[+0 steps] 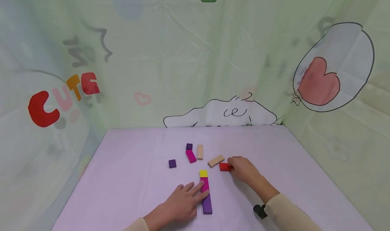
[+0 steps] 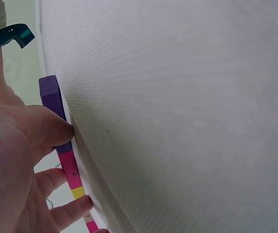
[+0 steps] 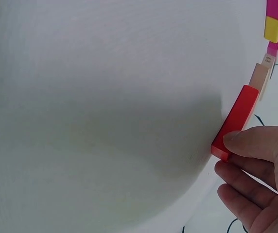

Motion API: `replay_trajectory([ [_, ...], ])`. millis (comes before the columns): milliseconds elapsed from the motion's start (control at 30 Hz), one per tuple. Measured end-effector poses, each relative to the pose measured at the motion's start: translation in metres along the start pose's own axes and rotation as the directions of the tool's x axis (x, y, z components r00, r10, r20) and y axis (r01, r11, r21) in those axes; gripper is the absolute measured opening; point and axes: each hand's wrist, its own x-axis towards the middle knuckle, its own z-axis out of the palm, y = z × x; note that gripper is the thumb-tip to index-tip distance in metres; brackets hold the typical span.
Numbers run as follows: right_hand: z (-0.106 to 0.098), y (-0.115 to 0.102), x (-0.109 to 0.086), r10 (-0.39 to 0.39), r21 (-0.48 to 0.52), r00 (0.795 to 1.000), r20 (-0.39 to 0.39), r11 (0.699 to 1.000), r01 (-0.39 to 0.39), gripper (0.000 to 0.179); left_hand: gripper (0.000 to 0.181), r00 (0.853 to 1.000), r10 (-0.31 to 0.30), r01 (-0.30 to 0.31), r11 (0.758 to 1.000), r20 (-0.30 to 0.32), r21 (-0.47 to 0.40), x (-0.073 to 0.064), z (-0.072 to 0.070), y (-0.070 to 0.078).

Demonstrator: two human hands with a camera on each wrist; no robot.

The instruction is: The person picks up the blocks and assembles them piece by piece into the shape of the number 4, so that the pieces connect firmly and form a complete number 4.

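Note:
A row of blocks lies on the table in the head view: a yellow block [image 1: 203,173], a magenta block [image 1: 204,183] and a purple block [image 1: 207,205], placed end to end. My left hand [image 1: 183,203] rests against the row with its fingers spread; two fingertips touch the top of the magenta and purple part. In the left wrist view its thumb lies by the purple block [image 2: 51,94]. Off to the right, my right hand [image 1: 244,170] pinches one end of a red block [image 1: 224,167] between thumb and fingers. The right wrist view shows that red block [image 3: 238,114] lengthwise.
A plain wooden block [image 1: 216,161] lies just left of the red one. Farther back are another wooden block [image 1: 200,152], a magenta block [image 1: 191,156] and a dark purple cube [image 1: 189,146]. A second cube [image 1: 172,163] sits to the left. Printed curtains [image 1: 182,65] surround the table.

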Motion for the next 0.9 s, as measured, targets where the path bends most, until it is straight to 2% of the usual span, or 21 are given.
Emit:
replay_trajectory([
  [200, 0.001, -0.002, 0.002, -0.021, 0.015, 1.000, 0.009, 1.000, 0.021, 0.016, 0.066, 1.000, 0.004, -0.004, 1.000, 0.002, 0.000, 0.001, 0.002, -0.002],
  [467, -0.001, -0.011, 0.000, -0.006, 0.015, 0.999, 0.042, 1.000, 0.005, 0.015, 0.067, 1.000, 0.008, -0.008, 1.000, 0.004, -0.008, 0.001, 0.000, -0.002],
  [900, 0.001, -0.019, -0.001, -0.049, 0.029, 0.998, 0.027, 0.998, 0.048, 0.015, 0.066, 1.000, 0.005, -0.005, 1.000, -0.005, -0.002, 0.001, 0.000, 0.000],
])
